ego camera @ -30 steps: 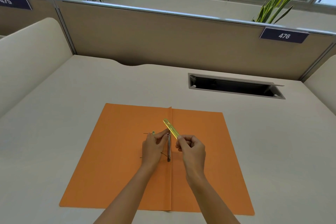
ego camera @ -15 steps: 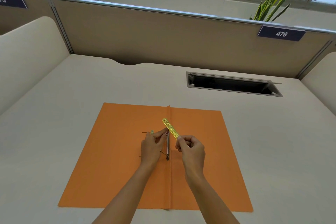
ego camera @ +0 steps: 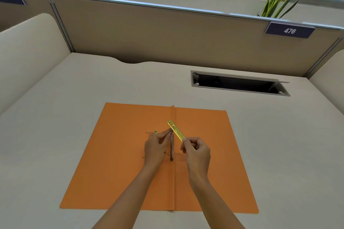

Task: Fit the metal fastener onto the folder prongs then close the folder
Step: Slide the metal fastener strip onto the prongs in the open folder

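An orange folder (ego camera: 119,163) lies open and flat on the desk, its spine running away from me. A grey metal prong base (ego camera: 171,148) sits along the spine, with thin prongs sticking out to the left. My left hand (ego camera: 155,148) rests on the left leaf, fingertips pinching the far end of the prong base. My right hand (ego camera: 197,152) holds a slim gold metal fastener bar (ego camera: 176,131) by its near end, tilted up and to the left, just right of the spine. A small metal piece (ego camera: 155,132) lies beside my left fingers.
A beige desk (ego camera: 55,117) is enclosed by partition panels at the back and both sides. An open cable slot (ego camera: 238,83) sits at the back right. A label reading 476 (ego camera: 289,30) hangs on the rear panel, with plants behind it.
Both hands hold nearly the same pose; the fastener bar stays tilted over the spine. The view has shifted slightly.
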Demonstrator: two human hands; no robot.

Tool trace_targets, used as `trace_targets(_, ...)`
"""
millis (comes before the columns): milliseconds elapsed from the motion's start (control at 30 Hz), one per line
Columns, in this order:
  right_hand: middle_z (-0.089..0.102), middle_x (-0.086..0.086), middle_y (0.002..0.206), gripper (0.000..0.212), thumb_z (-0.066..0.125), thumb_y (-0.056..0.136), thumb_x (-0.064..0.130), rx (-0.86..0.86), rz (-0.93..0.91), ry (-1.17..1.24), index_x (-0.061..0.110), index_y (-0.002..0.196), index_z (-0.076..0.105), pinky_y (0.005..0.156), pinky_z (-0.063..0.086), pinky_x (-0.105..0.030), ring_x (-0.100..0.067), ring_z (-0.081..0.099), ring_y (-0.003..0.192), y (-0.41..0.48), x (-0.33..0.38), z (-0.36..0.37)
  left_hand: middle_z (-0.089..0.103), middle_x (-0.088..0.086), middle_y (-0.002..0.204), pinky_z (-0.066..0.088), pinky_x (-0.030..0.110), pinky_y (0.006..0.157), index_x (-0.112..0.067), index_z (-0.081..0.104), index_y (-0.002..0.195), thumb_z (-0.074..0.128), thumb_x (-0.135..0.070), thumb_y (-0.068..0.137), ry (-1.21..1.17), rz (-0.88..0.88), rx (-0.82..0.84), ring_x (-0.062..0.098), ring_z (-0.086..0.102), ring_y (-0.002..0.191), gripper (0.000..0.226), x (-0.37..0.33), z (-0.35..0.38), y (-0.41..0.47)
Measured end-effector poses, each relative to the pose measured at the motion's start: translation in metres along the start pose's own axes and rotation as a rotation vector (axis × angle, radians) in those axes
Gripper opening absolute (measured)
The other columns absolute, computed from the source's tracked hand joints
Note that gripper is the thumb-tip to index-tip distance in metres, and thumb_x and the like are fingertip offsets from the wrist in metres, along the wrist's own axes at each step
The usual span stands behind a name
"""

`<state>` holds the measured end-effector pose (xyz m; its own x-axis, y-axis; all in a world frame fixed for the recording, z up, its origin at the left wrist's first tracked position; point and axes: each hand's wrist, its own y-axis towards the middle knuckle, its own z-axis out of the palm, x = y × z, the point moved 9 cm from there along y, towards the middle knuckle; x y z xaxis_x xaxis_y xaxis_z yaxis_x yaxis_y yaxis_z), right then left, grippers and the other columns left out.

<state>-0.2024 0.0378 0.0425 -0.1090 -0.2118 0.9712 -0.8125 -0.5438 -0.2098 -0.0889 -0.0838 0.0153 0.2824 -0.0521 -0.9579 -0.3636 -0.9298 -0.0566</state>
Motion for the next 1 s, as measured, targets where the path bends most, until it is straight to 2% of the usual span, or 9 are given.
trace_targets(133, 0.064, 0.0, 0.062, 0.011, 0.062, 0.084, 0.013, -0.002, 0.01, 0.006, 0.011, 0.075, 0.068, 0.047, 0.039, -0.015, -0.012, 0.051, 0.055, -0.001, -0.002, -0.002, 0.066, -0.017, 0.076, 0.007, 0.032, 0.122, -0.026, 0.07, 0.11, 0.056, -0.024, 0.092, -0.017, -0.003, 0.002, -0.008, 0.06, 0.068, 0.023, 0.001, 0.0, 0.0)
trace_targets(233, 0.064, 0.0, 0.061, 0.011, 0.062, 0.084, 0.013, 0.004, 0.02, 0.001, 0.01, 0.075, 0.068, 0.048, 0.039, -0.017, -0.012, 0.051, 0.056, -0.001, -0.004, -0.001, 0.073, -0.009, 0.099, 0.009, 0.034, 0.122, -0.022, 0.071, 0.109, 0.057, -0.023, 0.092, -0.021, 0.02, -0.013, -0.019, 0.059, 0.072, 0.022, -0.005, -0.001, -0.002)
trace_targets(367, 0.064, 0.0, 0.061, 0.011, 0.062, 0.084, 0.013, 0.005, 0.03, -0.009, 0.011, 0.075, 0.068, 0.051, 0.04, -0.021, -0.013, 0.05, 0.055, 0.0, -0.007, 0.0, 0.072, -0.005, 0.105, 0.011, 0.037, 0.121, -0.021, 0.071, 0.109, 0.058, -0.022, 0.091, -0.003, 0.04, -0.017, -0.025, 0.056, 0.074, 0.022, -0.007, -0.002, -0.002)
trace_targets(467, 0.064, -0.001, 0.061, 0.01, 0.062, 0.084, 0.014, 0.006, 0.047, -0.017, 0.011, 0.076, 0.068, 0.052, 0.041, -0.023, -0.014, 0.05, 0.056, 0.001, -0.011, 0.001, 0.07, -0.013, 0.099, 0.016, 0.041, 0.12, -0.021, 0.07, 0.109, 0.058, -0.022, 0.092, 0.006, 0.028, -0.021, -0.025, 0.055, 0.072, 0.022, -0.01, -0.003, -0.004)
trace_targets(567, 0.065, -0.001, 0.062, 0.01, 0.062, 0.084, 0.015, 0.007, 0.073, -0.049, 0.013, 0.077, 0.069, 0.049, 0.04, -0.02, -0.013, 0.051, 0.055, 0.002, -0.015, 0.001, 0.062, -0.028, 0.077, 0.025, 0.047, 0.115, -0.022, 0.069, 0.112, 0.056, -0.019, 0.092, 0.031, 0.003, -0.021, -0.026, 0.053, 0.068, 0.023, -0.012, -0.005, -0.006)
trace_targets(633, 0.067, -0.004, 0.063, 0.01, 0.063, 0.084, 0.017, 0.001, 0.08, -0.085, 0.014, 0.077, 0.07, 0.043, 0.038, -0.014, -0.013, 0.051, 0.053, 0.003, -0.018, 0.001, 0.061, -0.027, 0.072, 0.029, 0.049, 0.113, -0.021, 0.067, 0.115, 0.054, -0.013, 0.093, 0.045, 0.001, -0.012, -0.024, 0.054, 0.068, 0.027, -0.012, -0.006, -0.008)
trace_targets(733, 0.071, -0.013, 0.073, 0.01, 0.065, 0.085, 0.021, -0.012, 0.051, -0.169, 0.015, 0.08, 0.07, 0.039, 0.034, -0.01, -0.013, 0.054, 0.052, 0.006, -0.018, 0.003, 0.072, -0.01, 0.099, 0.033, 0.031, 0.112, -0.019, 0.062, 0.122, 0.05, 0.0, 0.091, 0.048, -0.004, 0.015, -0.02, 0.059, 0.086, 0.038, -0.013, -0.007, -0.012)
trace_targets(800, 0.071, -0.012, 0.073, 0.01, 0.066, 0.086, 0.021, -0.007, 0.041, -0.21, 0.014, 0.081, 0.07, 0.04, 0.036, -0.01, -0.014, 0.059, 0.055, 0.008, -0.018, 0.004, 0.069, -0.003, 0.115, 0.038, 0.013, 0.101, -0.018, 0.061, 0.124, 0.049, 0.004, 0.089, 0.053, -0.012, 0.043, -0.001, 0.061, 0.109, 0.043, -0.01, -0.007, -0.018)
trace_targets(1000, 0.075, -0.001, 0.07, 0.011, 0.064, 0.087, 0.017, 0.066, 0.113, -0.224, 0.012, 0.081, 0.072, 0.052, 0.047, -0.019, -0.005, 0.064, 0.053, 0.014, -0.022, 0.004, 0.071, -0.007, 0.108, 0.037, -0.006, 0.081, -0.018, 0.069, 0.113, 0.058, -0.002, 0.088, 0.157, 0.078, -0.042, -0.013, 0.058, 0.093, 0.032, -0.005, -0.025, -0.041)
